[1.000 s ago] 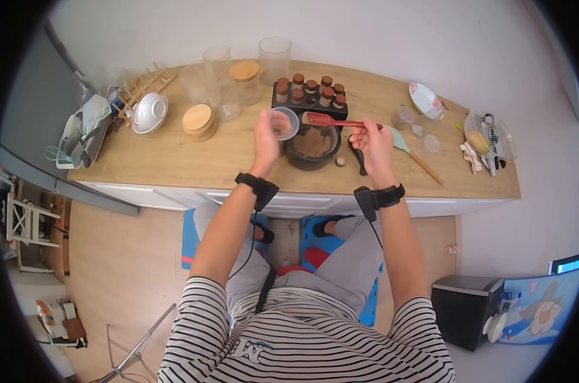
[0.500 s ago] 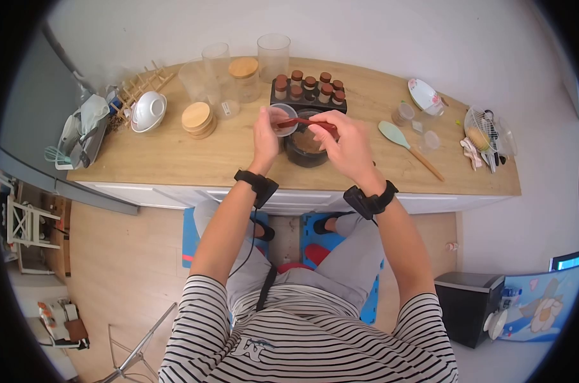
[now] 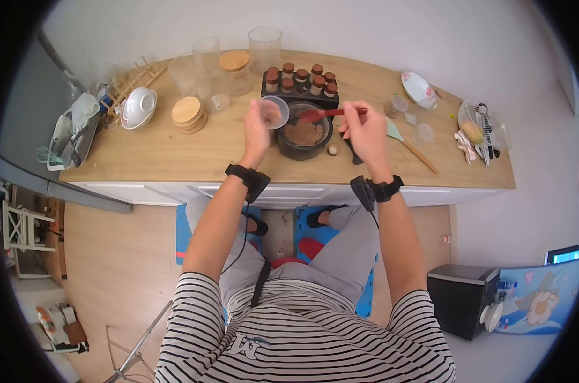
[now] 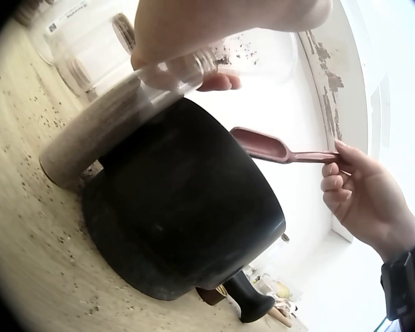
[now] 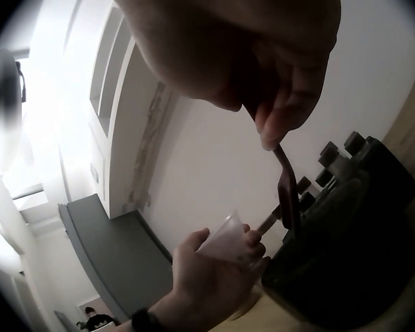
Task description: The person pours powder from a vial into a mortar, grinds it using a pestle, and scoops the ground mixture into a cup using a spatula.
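My left hand holds a clear plastic funnel at the left rim of a black mortar. Below the funnel, a slim glass bottle of brown powder stands against the mortar's side, its neck near my left fingers. Dark flecks cling inside the funnel in the left wrist view. My right hand pinches the handle of a red scoop, whose bowl is over the mortar. Brown powder lies in the mortar. Beside it rests a black pestle, partly hidden by my right hand in the head view.
Behind the mortar stands a black rack of capped spice bottles. Wood-lidded jars and tall glasses are to the left. A mint spatula, a small lidless tub and a wire basket lie right. Specks dot the countertop.
The right hand brought the scoop from above the mortar to the funnel and tipped it there, then drew back right over the mortar. The left hand keeps holding the funnel in place.
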### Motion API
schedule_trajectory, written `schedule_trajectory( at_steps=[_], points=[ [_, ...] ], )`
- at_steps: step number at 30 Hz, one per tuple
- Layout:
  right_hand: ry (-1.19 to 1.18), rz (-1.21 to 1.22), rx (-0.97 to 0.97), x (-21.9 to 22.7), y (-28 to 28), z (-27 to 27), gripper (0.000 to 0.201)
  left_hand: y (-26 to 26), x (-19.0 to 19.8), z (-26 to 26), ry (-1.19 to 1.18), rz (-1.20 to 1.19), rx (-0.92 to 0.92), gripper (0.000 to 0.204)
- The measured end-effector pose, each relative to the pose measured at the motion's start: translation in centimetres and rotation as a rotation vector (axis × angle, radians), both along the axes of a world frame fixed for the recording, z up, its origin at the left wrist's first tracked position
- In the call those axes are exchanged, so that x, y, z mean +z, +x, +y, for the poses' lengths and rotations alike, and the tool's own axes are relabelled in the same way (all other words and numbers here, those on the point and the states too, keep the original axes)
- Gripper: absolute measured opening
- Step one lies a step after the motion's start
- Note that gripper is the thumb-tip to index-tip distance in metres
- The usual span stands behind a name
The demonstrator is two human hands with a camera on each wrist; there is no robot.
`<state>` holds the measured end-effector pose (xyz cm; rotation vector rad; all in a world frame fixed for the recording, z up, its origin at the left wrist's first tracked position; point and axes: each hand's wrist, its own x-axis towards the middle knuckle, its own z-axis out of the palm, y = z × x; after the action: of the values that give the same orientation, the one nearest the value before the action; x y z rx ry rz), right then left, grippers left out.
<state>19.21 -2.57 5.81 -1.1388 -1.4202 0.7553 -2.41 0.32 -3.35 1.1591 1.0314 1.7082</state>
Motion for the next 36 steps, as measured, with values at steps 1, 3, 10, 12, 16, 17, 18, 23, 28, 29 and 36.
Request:
schedule_trajectory(
  at_steps=[1, 3, 10, 12, 16, 17, 18, 23, 28, 29, 36],
  points=[
    [-0.075, -0.019, 0.051, -0.9, -0.3, 0.1, 0.022, 0.1, 0.1, 0.0, -0.003, -0.010, 0.001, 0.058],
    [-0.199, -0.052, 0.178, -2.2, -1.3, 0.0, 0.023, 0.1, 0.1, 0.1, -0.004, -0.010, 0.003, 0.058],
    [-0.210, -0.173, 0.029, -0.8, -0.3, 1.3, 0.023, 0.0, 0.1, -0.1, -0.005, -0.013, 0.004, 0.058],
    [-0.270, -0.143, 0.100, 0.9, 0.8, 1.2, 0.023, 0.1, 0.2, -0.2, -0.006, -0.013, 0.016, 0.058],
    [-0.254, -0.399, 0.352, 1.2, 0.7, 1.3, 0.020, 0.2, 0.3, -0.1, 0.021, -0.018, 0.022, 0.058],
    [-0.231, -0.496, 0.366, 1.0, 0.4, 1.3, 0.018, 0.3, 0.3, -0.2, 0.020, -0.023, 0.022, 0.058],
    [-0.231, -0.501, 0.369, 1.0, 0.4, 1.4, 0.018, 0.3, 0.3, -0.2, 0.016, -0.025, 0.015, 0.058],
    [-0.151, -0.445, 0.409, 1.8, 0.2, 1.7, 0.015, 0.2, 0.4, -0.4, -0.010, -0.036, 0.029, 0.057],
    [0.045, -0.620, 0.329, -0.5, -1.6, 2.2, 0.015, 0.3, 0.1, 0.1, 0.015, -0.027, 0.030, 0.056],
    [0.054, -0.592, 0.298, -0.1, -1.7, 2.2, 0.016, 0.3, 0.2, 0.1, 0.015, -0.029, 0.031, 0.056],
    [-0.134, -0.754, 0.511, 4.5, -0.7, 1.1, 0.015, 0.3, 0.1, 0.0, 0.008, -0.001, 0.047, 0.056]
  ],
)
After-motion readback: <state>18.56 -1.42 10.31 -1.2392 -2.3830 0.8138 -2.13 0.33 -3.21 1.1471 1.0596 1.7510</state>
